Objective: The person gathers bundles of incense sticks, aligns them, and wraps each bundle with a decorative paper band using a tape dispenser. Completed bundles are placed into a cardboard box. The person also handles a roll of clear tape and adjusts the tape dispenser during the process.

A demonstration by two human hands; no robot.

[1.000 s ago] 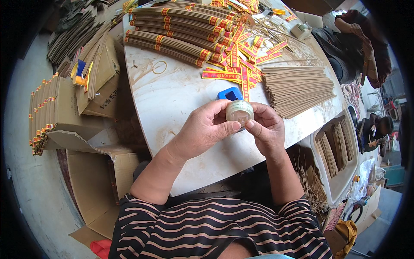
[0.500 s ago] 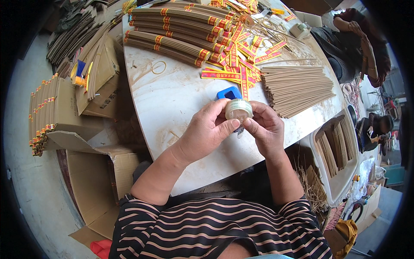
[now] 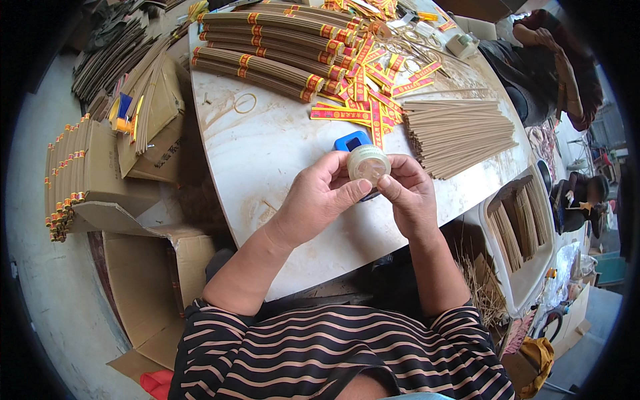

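Both of my hands are raised over the near part of the white table, holding one small roll of clear tape [image 3: 369, 165] between them. My left hand [image 3: 317, 197] grips the roll's left side, its thumb along the lower edge. On the opposite side my right hand [image 3: 411, 193] pinches it between thumb and fingers; the thumbtips lie close together. Just behind the roll sits a blue plastic holder [image 3: 351, 141], partly covered by it. Beyond that lie loose red-and-yellow paper strips [image 3: 360, 100]. To the right is a stack of thin brown incense sticks [image 3: 460, 137].
Banded bundles of incense sticks [image 3: 267, 47] are piled on the far left of the table [image 3: 247, 147]. An open cardboard box [image 3: 137, 280] stands at lower left. On the right, a white tub [image 3: 497, 250] holds more sticks. Another person [image 3: 553, 67] sits across the table.
The tape roll has tilted so that its round face turns more toward me. The loose end that hung below it no longer shows. Both hands stay nearly in place.
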